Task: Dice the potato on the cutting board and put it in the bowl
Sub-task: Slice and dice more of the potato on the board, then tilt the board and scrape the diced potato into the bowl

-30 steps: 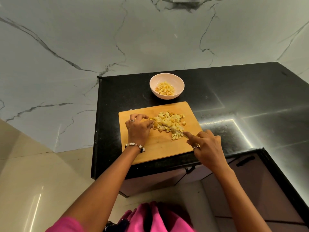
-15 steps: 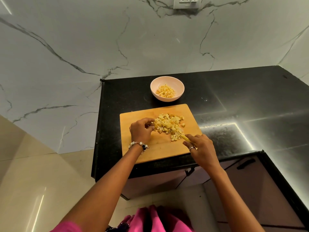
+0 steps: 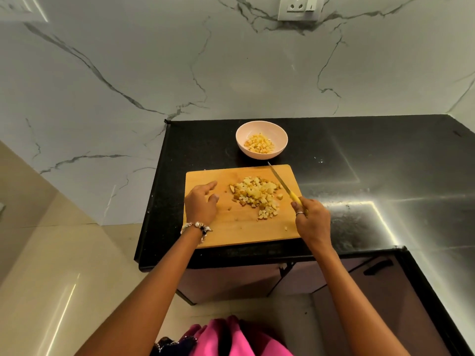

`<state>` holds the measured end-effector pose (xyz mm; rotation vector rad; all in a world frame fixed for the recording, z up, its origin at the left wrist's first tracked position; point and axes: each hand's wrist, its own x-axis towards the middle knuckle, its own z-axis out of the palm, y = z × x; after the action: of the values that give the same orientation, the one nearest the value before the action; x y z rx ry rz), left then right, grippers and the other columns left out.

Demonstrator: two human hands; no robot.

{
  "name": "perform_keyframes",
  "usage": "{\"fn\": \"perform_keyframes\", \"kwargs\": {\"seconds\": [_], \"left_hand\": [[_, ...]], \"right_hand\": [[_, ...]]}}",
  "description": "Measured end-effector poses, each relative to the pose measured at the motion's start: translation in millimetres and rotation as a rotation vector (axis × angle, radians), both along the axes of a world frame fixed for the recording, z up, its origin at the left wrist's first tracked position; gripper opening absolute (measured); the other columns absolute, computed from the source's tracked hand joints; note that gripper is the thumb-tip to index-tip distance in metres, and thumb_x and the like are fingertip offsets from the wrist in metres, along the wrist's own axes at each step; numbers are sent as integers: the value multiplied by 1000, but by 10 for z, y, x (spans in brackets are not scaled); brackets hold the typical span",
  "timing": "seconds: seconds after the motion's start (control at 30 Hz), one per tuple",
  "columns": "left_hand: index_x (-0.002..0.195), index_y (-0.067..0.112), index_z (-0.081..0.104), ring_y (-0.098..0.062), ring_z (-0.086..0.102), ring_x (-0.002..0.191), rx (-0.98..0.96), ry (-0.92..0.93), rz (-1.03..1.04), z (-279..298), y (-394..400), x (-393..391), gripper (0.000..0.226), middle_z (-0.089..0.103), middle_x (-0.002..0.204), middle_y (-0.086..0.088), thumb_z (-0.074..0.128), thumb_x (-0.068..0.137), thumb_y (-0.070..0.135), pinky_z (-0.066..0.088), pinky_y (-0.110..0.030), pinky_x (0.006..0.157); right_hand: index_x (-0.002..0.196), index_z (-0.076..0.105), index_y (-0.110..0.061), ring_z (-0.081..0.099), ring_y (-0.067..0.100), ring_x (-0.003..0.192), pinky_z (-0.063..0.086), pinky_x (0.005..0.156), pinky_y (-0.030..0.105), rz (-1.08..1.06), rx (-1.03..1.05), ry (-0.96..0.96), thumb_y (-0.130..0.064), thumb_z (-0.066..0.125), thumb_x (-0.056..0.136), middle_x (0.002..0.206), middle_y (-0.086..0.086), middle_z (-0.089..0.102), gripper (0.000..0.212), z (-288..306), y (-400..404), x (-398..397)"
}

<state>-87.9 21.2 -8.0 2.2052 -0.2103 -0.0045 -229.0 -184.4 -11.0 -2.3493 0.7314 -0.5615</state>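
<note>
A heap of diced potato [image 3: 257, 195] lies on the wooden cutting board [image 3: 239, 231]. Behind the board stands a pale pink bowl [image 3: 261, 129] with more diced potato [image 3: 259, 145] in it. My right hand [image 3: 312, 222] grips the yellow handle of a knife [image 3: 281, 183] at the board's right edge; its blade slants up and left past the heap, lifted toward the bowl. My left hand [image 3: 201, 204] hovers over the board's left side, fingers relaxed and apart, holding nothing, a little left of the heap.
The board and bowl sit on a black stone counter [image 3: 372, 155] that runs off to the right, against a marble wall with a socket [image 3: 299, 7]. The counter's left edge drops to a tiled floor [image 3: 51, 265]. Cabinet doors [image 3: 359, 283] are below.
My left hand has let go of the heap and pulled back to the left, fingers spread. My right hand has swung the knife off the potato so the blade points toward the bowl.
</note>
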Motion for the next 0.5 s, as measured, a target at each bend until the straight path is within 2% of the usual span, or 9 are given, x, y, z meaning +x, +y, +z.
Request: {"fn": "perform_keyframes", "kwargs": {"seconds": [0.07, 0.13, 0.17, 0.23, 0.37, 0.47, 0.5], "left_hand": [[135, 19, 48, -27, 36, 128, 209, 28, 122, -76, 30, -52, 49, 43, 140, -11, 61, 88, 25, 36, -41, 103], [148, 20, 21, -37, 13, 139, 399, 224, 180, -100, 32, -114, 67, 15, 152, -19, 51, 92, 42, 20, -50, 112], [149, 20, 7, -40, 6, 141, 429, 318, 184, -102, 12, -142, 74, 7, 153, -22, 47, 92, 47, 12, -51, 113], [148, 18, -8, -42, 3, 141, 438, 386, 183, -108, -38, -176, 81, 4, 152, -25, 42, 93, 51, 6, -52, 113], [149, 17, -6, -40, 22, 132, 442, 365, 271, -63, -101, -141, 82, 21, 145, -26, 42, 92, 51, 23, -51, 105], [149, 15, 7, -40, 23, 130, 399, 430, 386, 5, -109, -14, 80, 24, 142, -25, 43, 90, 56, 26, -50, 103], [147, 12, 15, -40, 24, 130, 376, 465, 420, 15, -92, 31, 79, 26, 141, -25, 42, 89, 58, 27, -50, 103]], "right_hand": [[75, 63, 0, 44, 17, 68, 22, 59, 27, -19, 13, 29, -17, 55, 93, 83, 7, 56, 27, -46, -64, 68], [74, 65, 3, 47, 20, 76, 28, 65, 26, -18, 53, 55, -17, 56, 93, 89, 8, 54, 29, -97, -78, 142], [72, 64, 4, 50, 26, 79, 32, 67, 30, -20, 76, 63, -16, 56, 93, 91, 12, 54, 31, -126, -71, 174], [68, 62, 5, 53, 33, 82, 36, 65, 33, -44, 113, 80, -17, 55, 94, 91, 19, 54, 34, -164, -48, 226], [68, 61, 2, 45, 26, 68, 22, 57, 30, -94, 85, 84, -20, 53, 95, 76, 14, 51, 35, -154, -67, 288], [65, 59, 2, 43, 22, 61, 20, 49, 24, -86, 97, 18, -20, 54, 94, 69, 12, 54, 36, -133, -115, 306], [64, 59, 2, 44, 22, 60, 20, 50, 27, -87, 109, -8, -20, 54, 93, 67, 12, 55, 37, -139, -129, 299]]}}
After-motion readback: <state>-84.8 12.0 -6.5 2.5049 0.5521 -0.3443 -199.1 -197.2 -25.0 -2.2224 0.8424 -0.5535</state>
